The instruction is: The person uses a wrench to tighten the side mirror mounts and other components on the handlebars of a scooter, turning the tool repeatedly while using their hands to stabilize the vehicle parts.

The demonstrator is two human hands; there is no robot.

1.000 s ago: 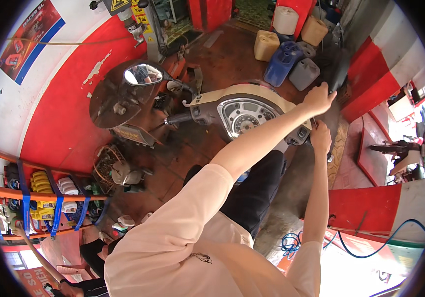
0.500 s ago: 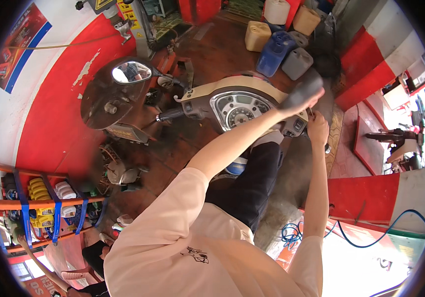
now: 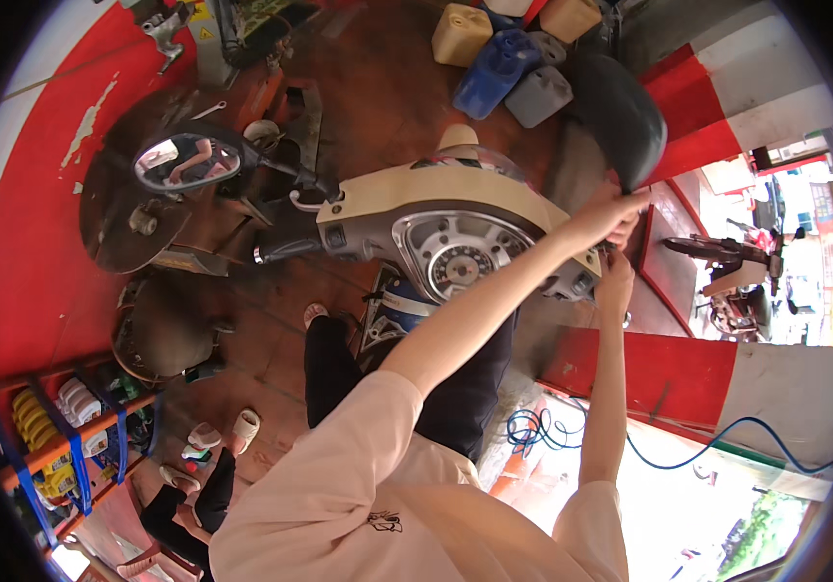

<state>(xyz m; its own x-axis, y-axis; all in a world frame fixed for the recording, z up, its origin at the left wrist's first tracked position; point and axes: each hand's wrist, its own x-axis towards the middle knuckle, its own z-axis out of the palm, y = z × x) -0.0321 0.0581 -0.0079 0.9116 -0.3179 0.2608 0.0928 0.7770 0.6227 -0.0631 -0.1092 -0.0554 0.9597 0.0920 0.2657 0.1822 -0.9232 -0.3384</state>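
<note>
In front of me stands a scooter with a cream handlebar cover [image 3: 378, 197] and a round speedometer [image 3: 462, 270]. My left arm reaches across the dashboard to the right side. There my left hand [image 3: 610, 217] is closed round the stem end of a dark rear-view mirror [image 3: 620, 118], whose shell points away from me. Just below it, my right hand [image 3: 614, 283] is closed by the right handlebar switch panel, at the mirror's foot. Its fingertips are pressed together on something I cannot make out. On the left side, the other rear-view mirror [image 3: 189, 162] stands on its stem.
Plastic jerrycans, one blue [image 3: 494, 76], stand beyond the scooter. A dark round table [image 3: 126, 218] with a wrench [image 3: 209, 111] is at the left, above a rack of bottles [image 3: 58, 456]. A seated person's legs [image 3: 213, 500] show lower left. A blue hose [image 3: 673, 466] lies right.
My view has shifted, so the scene sits further left. The mirror in my left hand has turned, its shell now pointing up and away. My right hand stays by the mirror's foot.
</note>
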